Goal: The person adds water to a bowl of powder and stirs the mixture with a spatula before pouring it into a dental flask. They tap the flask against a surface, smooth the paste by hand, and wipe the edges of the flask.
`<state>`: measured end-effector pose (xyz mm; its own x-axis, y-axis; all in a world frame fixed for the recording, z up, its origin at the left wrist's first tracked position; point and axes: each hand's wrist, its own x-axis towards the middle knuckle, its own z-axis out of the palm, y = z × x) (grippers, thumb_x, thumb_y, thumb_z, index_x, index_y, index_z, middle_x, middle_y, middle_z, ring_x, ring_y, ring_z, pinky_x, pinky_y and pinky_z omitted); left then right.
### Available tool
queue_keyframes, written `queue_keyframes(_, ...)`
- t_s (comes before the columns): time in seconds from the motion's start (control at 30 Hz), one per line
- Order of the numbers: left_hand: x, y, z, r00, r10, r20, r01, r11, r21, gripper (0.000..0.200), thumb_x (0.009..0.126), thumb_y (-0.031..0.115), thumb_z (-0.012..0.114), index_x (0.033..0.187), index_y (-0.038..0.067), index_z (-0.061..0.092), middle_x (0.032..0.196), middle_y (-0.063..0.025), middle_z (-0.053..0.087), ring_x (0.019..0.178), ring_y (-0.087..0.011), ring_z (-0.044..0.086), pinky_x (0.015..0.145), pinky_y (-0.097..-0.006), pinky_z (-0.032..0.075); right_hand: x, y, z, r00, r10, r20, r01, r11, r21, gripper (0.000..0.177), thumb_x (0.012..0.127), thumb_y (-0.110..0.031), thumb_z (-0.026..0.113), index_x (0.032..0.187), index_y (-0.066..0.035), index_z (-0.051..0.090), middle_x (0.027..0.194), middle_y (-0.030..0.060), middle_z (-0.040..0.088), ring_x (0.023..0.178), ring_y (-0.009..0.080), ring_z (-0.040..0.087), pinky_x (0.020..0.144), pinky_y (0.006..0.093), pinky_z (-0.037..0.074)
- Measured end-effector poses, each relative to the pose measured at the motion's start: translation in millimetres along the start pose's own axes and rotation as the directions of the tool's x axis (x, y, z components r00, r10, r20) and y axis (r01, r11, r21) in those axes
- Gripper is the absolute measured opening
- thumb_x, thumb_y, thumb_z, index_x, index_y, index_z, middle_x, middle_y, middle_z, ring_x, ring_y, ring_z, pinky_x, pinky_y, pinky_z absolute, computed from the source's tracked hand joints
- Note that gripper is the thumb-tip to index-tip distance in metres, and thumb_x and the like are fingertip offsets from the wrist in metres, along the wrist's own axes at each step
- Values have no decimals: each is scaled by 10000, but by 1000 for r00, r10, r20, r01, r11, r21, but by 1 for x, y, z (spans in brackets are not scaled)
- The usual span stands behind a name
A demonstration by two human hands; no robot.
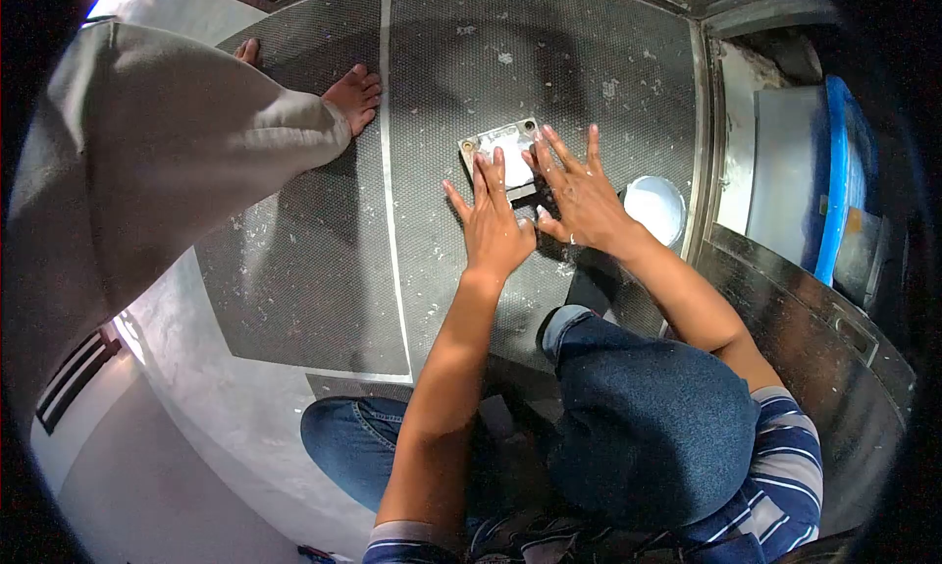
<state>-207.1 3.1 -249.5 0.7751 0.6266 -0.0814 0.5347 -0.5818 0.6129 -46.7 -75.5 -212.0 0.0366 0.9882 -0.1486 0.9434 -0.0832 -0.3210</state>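
Note:
A small metal mould or plate (pixel 475 144) with round holes at its far corners lies on the dark textured mat. White material (pixel 510 166) covers its middle. My left hand (pixel 493 228) has its fingers spread, with fingertips over the near left part of the white material. Spread fingers also show on my right hand (pixel 584 199), which is over the plate's right edge; white bits cling to its thumb. Both thumbs are close together below the plate. My hands hide part of the plate, and whether the fingertips press on it is hard to tell.
A round white container (pixel 655 211) stands right of my right hand. Another person's bare foot (pixel 355 100) and grey-clothed leg (pixel 206 142) are at the upper left. White flecks dot the mat (pixel 471 63). A blue-rimmed bin (pixel 835 171) stands at the far right.

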Motion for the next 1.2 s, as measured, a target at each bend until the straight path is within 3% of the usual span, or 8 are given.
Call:
queue_keyframes(0.13,0,3,-11,999,46,-15,-46,998,-42,1083,677,139,711,1529,28,52,1602,-94,173,1473,-368,137,1135,-637,-70,9,5,-20,998,60,-16,-59,998,26,939,728,-298,697,1462,66,240,1504,173,359,1462,329,191,1135,673,-35)
queue_keyframes(0.3,20,-24,-33,981,182,-73,-181,983,25,1022,640,176,718,1498,14,187,1578,-160,208,1464,-362,167,1171,-582,47,49,24,-16,995,-96,12,94,992,89,1064,600,-236,820,1458,41,255,1507,173,351,1447,333,235,1192,565,57)
queue_keyframes(0.37,32,-33,-38,991,132,-18,-131,991,26,1075,614,241,768,1488,-6,193,1538,-226,251,1449,-371,198,1155,-593,112,69,30,1,963,-249,107,241,967,83,1058,574,-240,833,1434,53,289,1483,206,364,1431,343,267,1200,530,113)
queue_keyframes(0.4,38,-36,-38,997,43,67,-48,996,79,1128,578,263,815,1475,-31,198,1505,-261,279,1413,-409,252,1133,-559,223,77,31,9,955,-288,75,284,957,49,1067,533,-243,842,1405,73,316,1401,241,425,1356,367,367,1169,485,237)
queue_keyframes(0.53,53,-43,-27,973,32,229,-44,998,45,1182,542,195,872,1449,-105,176,1492,-276,263,1350,-454,322,1099,-449,361,81,30,19,964,-265,19,261,959,113,1085,453,-246,833,1361,100,351,1237,234,510,1163,379,496,1015,423,391)
queue_keyframes(0.77,75,-27,-30,990,94,109,-82,991,-108,1027,571,142,829,1382,-112,251,1409,-272,336,1223,-462,412,1060,-472,388,86,35,7,986,-158,-60,168,953,254,997,438,-241,809,1286,91,403,1170,238,521,1116,402,504,1000,449,385)
queue_keyframes(0.9,109,-4,-23,970,228,86,-232,972,38,977,602,157,802,1372,-112,264,1382,-263,359,1187,-452,435,1029,-463,404,78,63,-22,977,-121,-173,160,960,232,972,454,-255,797,1289,48,402,1140,245,513,1089,421,506,968,476,391)
queue_keyframes(1.2,150,21,30,977,145,157,-152,988,31,1039,597,262,809,1419,-82,276,1412,-314,354,1176,-497,488,1029,-483,432,67,137,0,999,-2,48,-1,998,58,1143,502,-374,806,1428,53,290,1399,324,375,1324,475,340,1141,489,266)
